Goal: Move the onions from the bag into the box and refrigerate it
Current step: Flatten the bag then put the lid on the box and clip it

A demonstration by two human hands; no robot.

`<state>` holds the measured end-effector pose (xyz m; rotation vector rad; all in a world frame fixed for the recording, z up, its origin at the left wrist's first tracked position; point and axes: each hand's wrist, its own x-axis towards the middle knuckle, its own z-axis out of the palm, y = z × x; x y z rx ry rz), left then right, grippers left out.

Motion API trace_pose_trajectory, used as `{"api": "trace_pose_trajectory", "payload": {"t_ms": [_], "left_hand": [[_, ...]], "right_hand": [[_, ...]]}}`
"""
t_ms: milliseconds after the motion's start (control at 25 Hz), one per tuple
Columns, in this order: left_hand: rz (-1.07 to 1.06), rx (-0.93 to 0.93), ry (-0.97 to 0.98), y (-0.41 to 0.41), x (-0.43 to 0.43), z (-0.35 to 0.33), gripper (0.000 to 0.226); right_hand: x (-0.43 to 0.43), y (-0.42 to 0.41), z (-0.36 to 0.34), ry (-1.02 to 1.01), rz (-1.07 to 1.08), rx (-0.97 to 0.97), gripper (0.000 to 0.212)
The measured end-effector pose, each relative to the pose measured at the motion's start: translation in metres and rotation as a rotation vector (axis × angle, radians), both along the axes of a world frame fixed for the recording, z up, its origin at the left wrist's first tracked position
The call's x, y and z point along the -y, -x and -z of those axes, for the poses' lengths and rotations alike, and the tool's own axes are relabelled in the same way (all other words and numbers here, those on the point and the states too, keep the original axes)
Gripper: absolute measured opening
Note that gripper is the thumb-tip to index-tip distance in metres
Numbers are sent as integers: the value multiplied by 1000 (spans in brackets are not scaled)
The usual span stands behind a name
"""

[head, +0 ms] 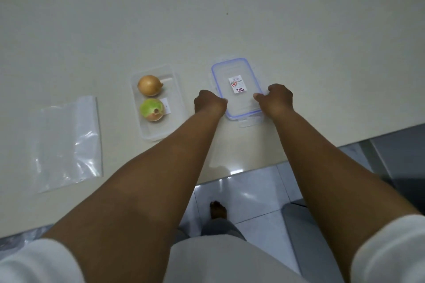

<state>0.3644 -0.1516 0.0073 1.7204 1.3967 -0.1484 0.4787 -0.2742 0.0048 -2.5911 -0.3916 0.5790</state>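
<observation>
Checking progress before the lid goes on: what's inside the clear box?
Two onions lie in the box: a brown onion at the far end and a greenish onion nearer. A white label shows beside them. The box floor under the onions is hidden.

Two onions, one brown (150,85) and one green-tinged (152,109). One box (158,131), one lid (236,88). One bag (69,140), two hands.

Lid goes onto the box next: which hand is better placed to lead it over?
Left hand, probably: it grips the lid edge facing the box of onions; the right hand holds the far edge.
</observation>
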Motion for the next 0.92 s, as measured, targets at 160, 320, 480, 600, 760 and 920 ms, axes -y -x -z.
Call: {"api": "trace_pose_trajectory", "payload": {"t_ms": [160, 320, 480, 600, 760, 920], "left_hand": [[-61, 111, 81, 9, 1, 4, 27], [-144, 321, 110, 32, 8, -6, 25], [-151, 451, 53, 74, 1, -25, 23], [-157, 478, 1, 111, -16, -42, 35], [-175, 360, -124, 153, -55, -55, 41], [-232, 255, -152, 185, -90, -51, 49]], "right_hand": [[15, 2, 2, -69, 134, -148, 39], [29, 16, -8, -147, 194, -249, 47], [28, 39, -28, -289, 205, -278, 45], [4, 62, -45, -332, 136, -261, 51], [-43, 96, -64, -386, -14, -288, 63], [-86, 126, -66, -340, -186, -256, 90]]}}
